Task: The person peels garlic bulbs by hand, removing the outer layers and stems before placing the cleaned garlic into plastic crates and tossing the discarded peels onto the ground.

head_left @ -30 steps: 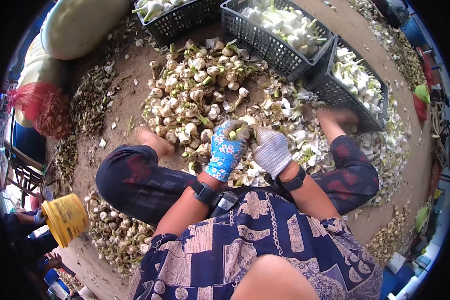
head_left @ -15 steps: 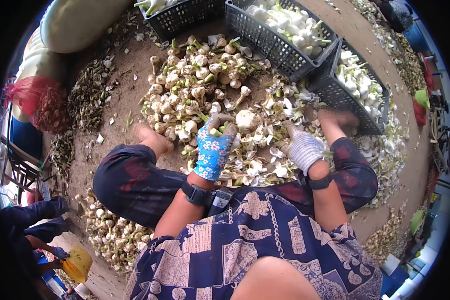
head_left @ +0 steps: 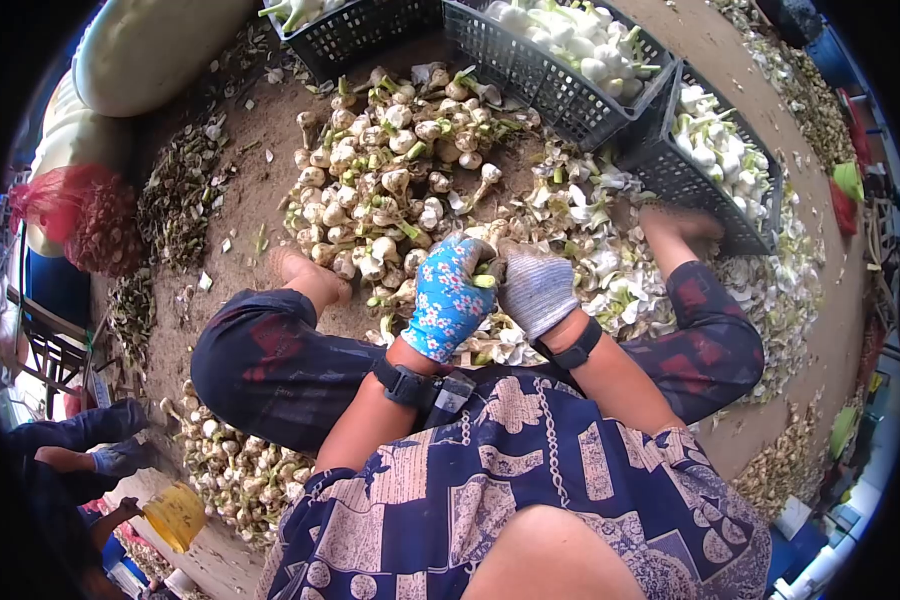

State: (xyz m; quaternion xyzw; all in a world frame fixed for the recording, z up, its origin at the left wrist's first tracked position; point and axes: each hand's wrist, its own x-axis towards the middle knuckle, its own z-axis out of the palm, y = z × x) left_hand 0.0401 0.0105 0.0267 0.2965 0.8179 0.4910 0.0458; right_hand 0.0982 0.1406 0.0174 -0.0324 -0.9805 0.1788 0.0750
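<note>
My left hand (head_left: 448, 298), in a blue flowered glove, is closed around a garlic bulb whose cut green stem (head_left: 484, 281) pokes out toward me. Most of that bulb is hidden by the gloves. Pressed up against it from the other side is my right hand (head_left: 538, 290), in a whitish knit glove, its fingers bent in onto the garlic. Just beyond both hands lies a heap of unpeeled garlic bulbs (head_left: 395, 180) with short stems. Loose white peelings (head_left: 610, 270) cover the ground to the right.
Black plastic crates (head_left: 555, 85) of white garlic stand at the back, another crate (head_left: 720, 200) beside my right foot. A red mesh bag (head_left: 75, 220) is at left. More garlic (head_left: 235, 465) lies behind my left knee, near another person with a yellow bucket (head_left: 176, 516).
My right hand has come in from the right to meet the left. The garlic bulb has turned, its stem now pointing toward me. At lower left, the other person's hand has moved off the bucket.
</note>
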